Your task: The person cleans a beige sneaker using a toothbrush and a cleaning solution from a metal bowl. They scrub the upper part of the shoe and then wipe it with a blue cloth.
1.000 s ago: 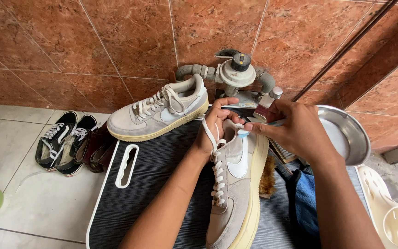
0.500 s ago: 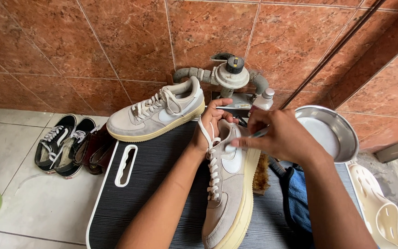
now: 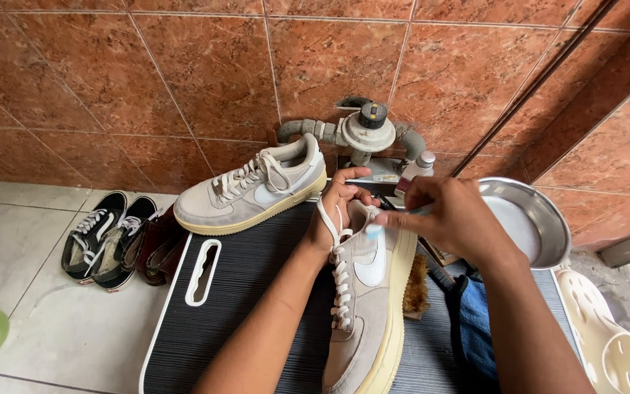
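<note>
Currently: brush on sneaker heel, both hands busy

Left hand (image 3: 337,208) is wrapped round the collar of the grey sneaker (image 3: 366,306), fingers hooked inside the opening, probably so the shoe doesn't slide while I work on it. Sneaker lies toe toward me on the black ribbed mat (image 3: 257,292), near the mat's far edge, laces loose. Right hand (image 3: 453,219) is pinched on a small brush (image 3: 375,228), pale bristle tip touching the shoe by the heel; the handle is mostly hidden by my fingers.

Second sneaker (image 3: 253,193) of the pair sits at the mat's far left corner, side-on, parked out of the way. Steel bowl (image 3: 530,219) is just past the right hand, close enough to reach. Bristle scrub brush (image 3: 417,288) lies just beside the sneaker's right side; blue cloth (image 3: 475,328) near the mat's right edge.

Surface: mat on a pale tiled floor (image 3: 52,328). Reddish tiled wall behind, with a pipe and valve fitting (image 3: 362,131). Black sneakers (image 3: 107,237) off the mat's left edge on the floor.
</note>
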